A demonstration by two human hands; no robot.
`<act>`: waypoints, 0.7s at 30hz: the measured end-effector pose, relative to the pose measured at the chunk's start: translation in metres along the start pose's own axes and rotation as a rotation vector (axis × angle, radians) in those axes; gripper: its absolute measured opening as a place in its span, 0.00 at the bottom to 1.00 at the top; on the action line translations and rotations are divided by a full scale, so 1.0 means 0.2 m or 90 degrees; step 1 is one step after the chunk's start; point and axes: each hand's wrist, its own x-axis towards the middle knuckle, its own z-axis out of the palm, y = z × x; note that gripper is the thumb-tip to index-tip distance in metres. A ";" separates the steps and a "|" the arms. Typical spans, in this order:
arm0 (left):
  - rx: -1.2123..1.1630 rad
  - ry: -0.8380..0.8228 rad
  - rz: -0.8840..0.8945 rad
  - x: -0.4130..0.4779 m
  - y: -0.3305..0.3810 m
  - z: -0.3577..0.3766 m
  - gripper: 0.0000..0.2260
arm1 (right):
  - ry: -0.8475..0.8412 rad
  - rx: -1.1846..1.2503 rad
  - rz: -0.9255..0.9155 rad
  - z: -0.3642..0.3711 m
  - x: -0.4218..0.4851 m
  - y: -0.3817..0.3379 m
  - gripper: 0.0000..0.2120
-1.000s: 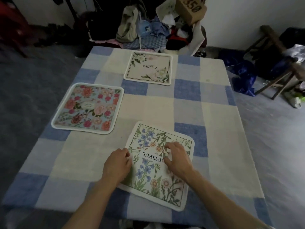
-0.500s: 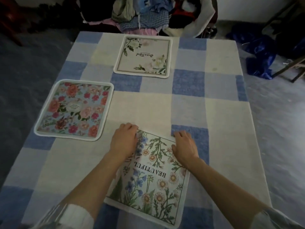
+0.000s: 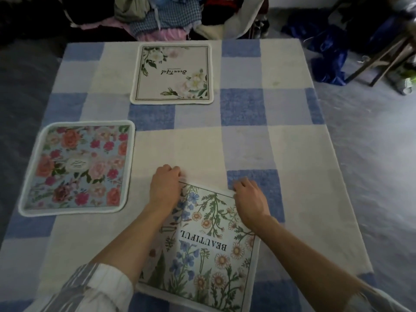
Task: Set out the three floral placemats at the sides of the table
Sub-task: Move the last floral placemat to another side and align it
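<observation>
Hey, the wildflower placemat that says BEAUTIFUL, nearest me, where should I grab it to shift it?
Pinch the BEAUTIFUL placemat at its two far corners, reaching over it from the near side. It lies thin, flat and skewed on the tablecloth, so only edges offer purchase; the left hand and right hand curl there now.

L hand [image 3: 165, 188] & R hand [image 3: 249, 201] grip near placemat [image 3: 209, 255].

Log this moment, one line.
left hand grips wildflower placemat far-left corner; right hand grips far-right corner; rose placemat left side; cream placemat far side
</observation>
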 end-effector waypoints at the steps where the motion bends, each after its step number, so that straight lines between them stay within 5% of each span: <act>1: 0.004 0.006 0.029 0.02 0.01 0.00 0.16 | -0.003 0.003 0.016 0.00 -0.01 0.01 0.12; 5: 0.048 0.006 0.164 0.11 0.16 0.00 0.15 | -0.015 0.022 0.090 0.02 -0.13 0.06 0.05; 12: 0.090 -0.010 0.335 0.17 0.51 0.11 0.10 | -0.054 0.102 0.234 0.08 -0.39 0.05 0.08; 17: 0.056 0.028 0.325 0.15 0.48 0.13 0.12 | -0.014 0.131 0.229 0.03 -0.40 0.07 0.08; 21: 0.021 0.055 0.228 0.10 0.29 0.04 0.13 | 0.060 0.115 0.112 -0.04 -0.27 0.00 0.09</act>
